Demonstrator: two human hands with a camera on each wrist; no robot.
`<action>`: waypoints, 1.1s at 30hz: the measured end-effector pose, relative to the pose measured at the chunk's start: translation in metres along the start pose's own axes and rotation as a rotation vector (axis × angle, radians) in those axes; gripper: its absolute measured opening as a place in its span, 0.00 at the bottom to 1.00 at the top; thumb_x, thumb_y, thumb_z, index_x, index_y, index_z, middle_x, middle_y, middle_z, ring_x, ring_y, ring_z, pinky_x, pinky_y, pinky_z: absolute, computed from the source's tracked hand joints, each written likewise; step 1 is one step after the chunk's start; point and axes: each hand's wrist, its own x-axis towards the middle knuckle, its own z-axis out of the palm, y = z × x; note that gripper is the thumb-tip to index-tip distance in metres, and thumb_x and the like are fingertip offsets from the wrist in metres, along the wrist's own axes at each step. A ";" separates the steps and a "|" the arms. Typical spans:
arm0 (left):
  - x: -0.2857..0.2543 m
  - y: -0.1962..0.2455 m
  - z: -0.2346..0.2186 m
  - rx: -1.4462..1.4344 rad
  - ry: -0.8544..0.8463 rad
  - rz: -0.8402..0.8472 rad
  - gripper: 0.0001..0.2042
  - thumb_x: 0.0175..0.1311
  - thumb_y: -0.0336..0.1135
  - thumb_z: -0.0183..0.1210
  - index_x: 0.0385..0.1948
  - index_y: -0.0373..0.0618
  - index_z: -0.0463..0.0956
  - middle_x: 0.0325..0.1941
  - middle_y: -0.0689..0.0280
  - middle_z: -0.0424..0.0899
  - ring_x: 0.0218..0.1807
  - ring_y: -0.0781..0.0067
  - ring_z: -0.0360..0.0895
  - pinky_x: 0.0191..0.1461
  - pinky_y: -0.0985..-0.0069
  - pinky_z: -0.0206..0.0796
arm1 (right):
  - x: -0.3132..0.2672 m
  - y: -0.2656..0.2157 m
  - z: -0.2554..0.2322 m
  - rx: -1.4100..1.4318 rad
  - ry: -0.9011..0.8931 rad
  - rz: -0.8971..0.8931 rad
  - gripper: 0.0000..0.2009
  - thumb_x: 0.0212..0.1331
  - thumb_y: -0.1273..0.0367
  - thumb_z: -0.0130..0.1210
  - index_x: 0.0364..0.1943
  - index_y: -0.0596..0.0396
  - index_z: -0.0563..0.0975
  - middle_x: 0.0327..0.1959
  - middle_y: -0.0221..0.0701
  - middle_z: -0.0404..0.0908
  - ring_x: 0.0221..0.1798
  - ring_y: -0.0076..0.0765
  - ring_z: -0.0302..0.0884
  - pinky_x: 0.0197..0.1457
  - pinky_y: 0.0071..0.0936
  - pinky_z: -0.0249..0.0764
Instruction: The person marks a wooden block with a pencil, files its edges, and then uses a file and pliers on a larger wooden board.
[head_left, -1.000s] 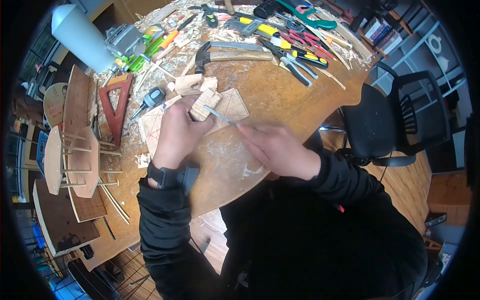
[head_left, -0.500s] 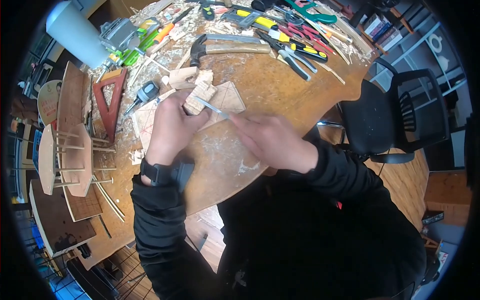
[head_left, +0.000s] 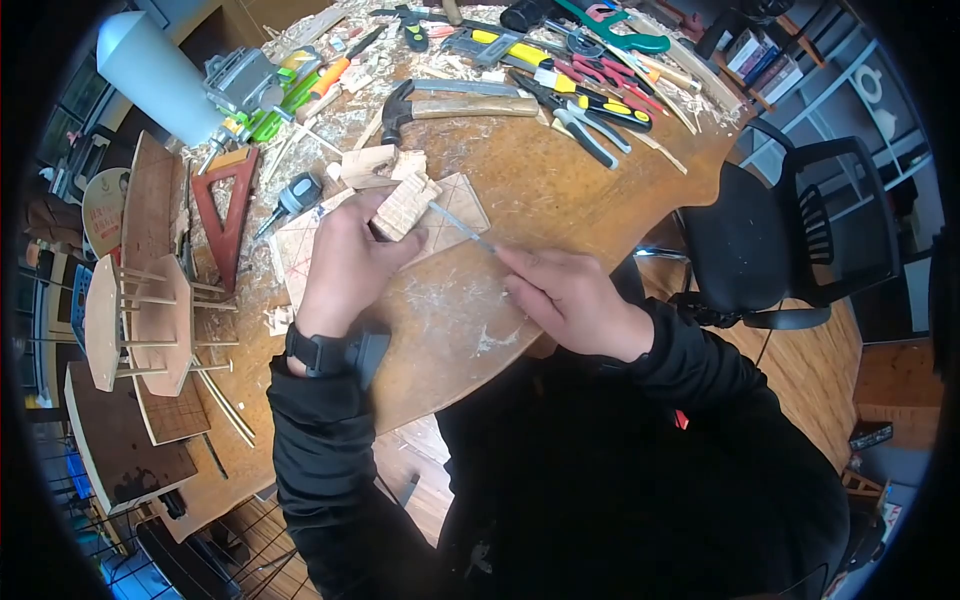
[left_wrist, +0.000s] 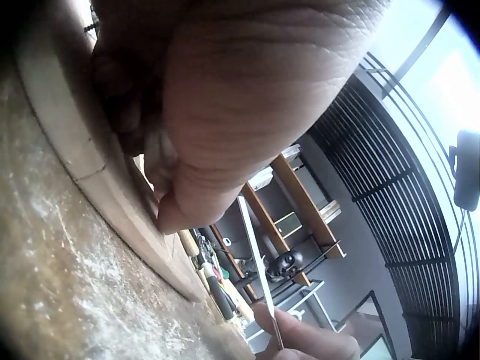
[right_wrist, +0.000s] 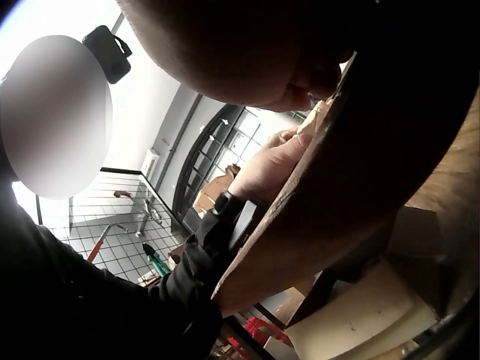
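My left hand [head_left: 350, 255] grips a small pale wood block [head_left: 408, 205] with notched cuts, its thumb along the near side. The block is tilted over a flat board [head_left: 464, 202] with drawn lines. In my right hand [head_left: 575, 300] a slim metal file [head_left: 462, 222] is pinched, its tip right at the block's right edge. The left wrist view shows the file [left_wrist: 256, 251] as a narrow flat strip between the right fingertips [left_wrist: 300, 331]. From the right wrist, the left hand [right_wrist: 268, 166] appears at the table edge, with the block mostly hidden.
Another wood piece [head_left: 367, 165] lies just beyond the block. Farther back are a hammer [head_left: 460, 106], pliers [head_left: 585, 135], a saw and wood shavings. A screwdriver-like power tool [head_left: 297, 195] and a red triangle [head_left: 223, 215] lie left. A black chair [head_left: 750, 235] stands right.
The file first slides farther across the block's face, then is drawn back right and toward the body to the block's edge. The left hand keeps its hold on the block.
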 end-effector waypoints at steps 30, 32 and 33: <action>0.002 -0.011 0.002 0.060 0.011 0.006 0.14 0.56 0.35 0.74 0.33 0.32 0.84 0.19 0.55 0.81 0.22 0.67 0.78 0.30 0.67 0.70 | 0.023 -0.005 0.026 -0.083 0.059 -0.150 0.20 0.65 0.75 0.61 0.61 0.63 0.80 0.33 0.46 0.83 0.35 0.57 0.83 0.39 0.46 0.78; 0.001 -0.012 0.005 -0.001 0.038 0.013 0.14 0.55 0.36 0.74 0.33 0.33 0.84 0.20 0.54 0.82 0.22 0.66 0.79 0.31 0.67 0.70 | 0.021 -0.005 0.025 -0.101 0.050 -0.126 0.20 0.64 0.74 0.61 0.61 0.63 0.79 0.34 0.45 0.83 0.36 0.56 0.83 0.39 0.46 0.78; 0.001 -0.009 0.005 -0.001 0.029 0.015 0.14 0.55 0.36 0.74 0.33 0.33 0.84 0.20 0.54 0.82 0.22 0.66 0.79 0.31 0.67 0.70 | 0.026 -0.008 0.025 -0.102 0.055 -0.118 0.20 0.64 0.74 0.61 0.61 0.63 0.79 0.34 0.45 0.83 0.36 0.56 0.83 0.39 0.46 0.78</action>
